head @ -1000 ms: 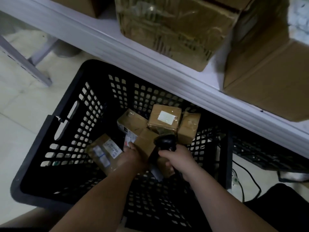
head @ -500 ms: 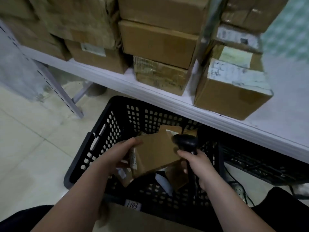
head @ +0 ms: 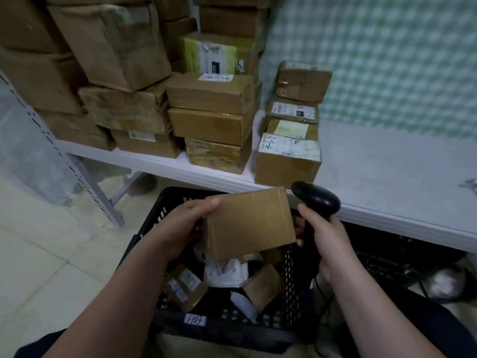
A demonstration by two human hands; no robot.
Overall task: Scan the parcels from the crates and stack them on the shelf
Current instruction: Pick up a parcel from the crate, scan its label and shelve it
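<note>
One parcel, long axis left-right, gripped by left fingers, right fingers curled round scanner

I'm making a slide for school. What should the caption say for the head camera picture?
Left hand holds a brown parcel above the black crate; right hand grips a scanner.

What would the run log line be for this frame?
left hand: holds parcel above crate | right hand: grips scanner beside parcel | stage: parcel not yet on shelf
</note>
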